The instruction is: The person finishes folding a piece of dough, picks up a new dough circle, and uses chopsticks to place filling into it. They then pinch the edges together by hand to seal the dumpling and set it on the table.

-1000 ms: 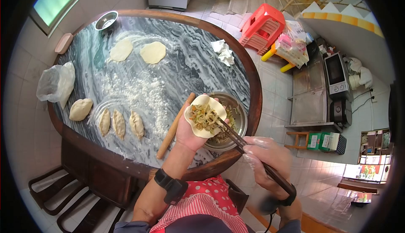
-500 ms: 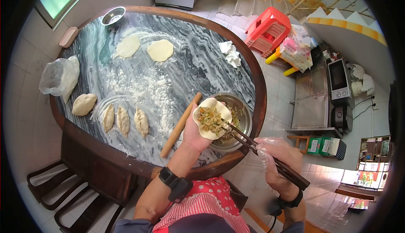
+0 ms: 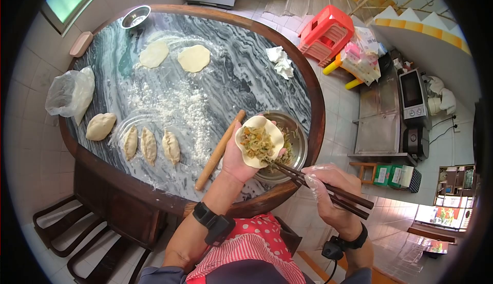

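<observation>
My left hand [image 3: 237, 161] cradles a round dumpling wrapper [image 3: 279, 138], its edges cupped up around a heap of shredded vegetable filling [image 3: 258, 142]. Dark chopsticks [image 3: 336, 190] are gripped in my right hand [image 3: 331, 185], which is dusted with flour. Their tips point at the lower edge of the wrapper, over the metal bowl [image 3: 303, 155] of filling. That bowl sits partly hidden under my left hand. Left of my wrist lies a wooden rolling pin [image 3: 220, 150] on the marble table.
Three folded dumplings [image 3: 148, 146] and a dough lump [image 3: 101, 126] lie on the left of the floured table [image 3: 241, 42]. Two flat wrappers [image 3: 194, 59] are farther back, near a small steel bowl [image 3: 136, 17]. Crumpled tissue [image 3: 280, 62] rests at right, a plastic bag [image 3: 67, 93] at left.
The chopsticks have drawn back from the filling toward the wrapper's lower edge and lie flatter. My left hand still holds the wrapper in nearly the same place.
</observation>
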`<act>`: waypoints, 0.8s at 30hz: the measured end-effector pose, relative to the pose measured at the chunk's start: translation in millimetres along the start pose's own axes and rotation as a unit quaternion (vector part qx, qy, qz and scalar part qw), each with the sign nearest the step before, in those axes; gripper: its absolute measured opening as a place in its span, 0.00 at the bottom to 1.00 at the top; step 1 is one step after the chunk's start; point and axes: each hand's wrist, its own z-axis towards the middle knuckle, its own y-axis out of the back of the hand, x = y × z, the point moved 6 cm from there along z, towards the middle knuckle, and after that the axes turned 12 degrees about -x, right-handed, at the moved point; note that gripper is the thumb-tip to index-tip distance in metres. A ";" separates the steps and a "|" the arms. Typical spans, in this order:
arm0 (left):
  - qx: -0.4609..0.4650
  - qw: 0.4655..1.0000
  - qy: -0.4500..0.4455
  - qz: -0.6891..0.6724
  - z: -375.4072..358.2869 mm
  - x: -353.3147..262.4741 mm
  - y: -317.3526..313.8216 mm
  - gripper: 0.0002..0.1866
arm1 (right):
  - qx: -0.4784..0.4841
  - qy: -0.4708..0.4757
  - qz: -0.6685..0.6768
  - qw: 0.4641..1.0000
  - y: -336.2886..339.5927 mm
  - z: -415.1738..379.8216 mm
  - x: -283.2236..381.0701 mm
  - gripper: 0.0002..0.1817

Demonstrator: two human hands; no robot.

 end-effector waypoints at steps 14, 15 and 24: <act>-0.027 0.999 0.026 0.019 1.7 6.3 -0.2 0.25 | -0.013 0.056 -0.001 0.998 -2.9 9.8 9.1 0.06; -0.027 0.999 0.025 0.018 3.9 5.1 3.3 0.25 | -0.010 0.056 -0.002 0.998 -2.1 10.3 10.4 0.07; 0.028 0.999 0.025 0.031 -0.4 8.0 -1.4 0.29 | -0.008 0.049 0.027 0.998 -17.4 13.1 11.9 0.05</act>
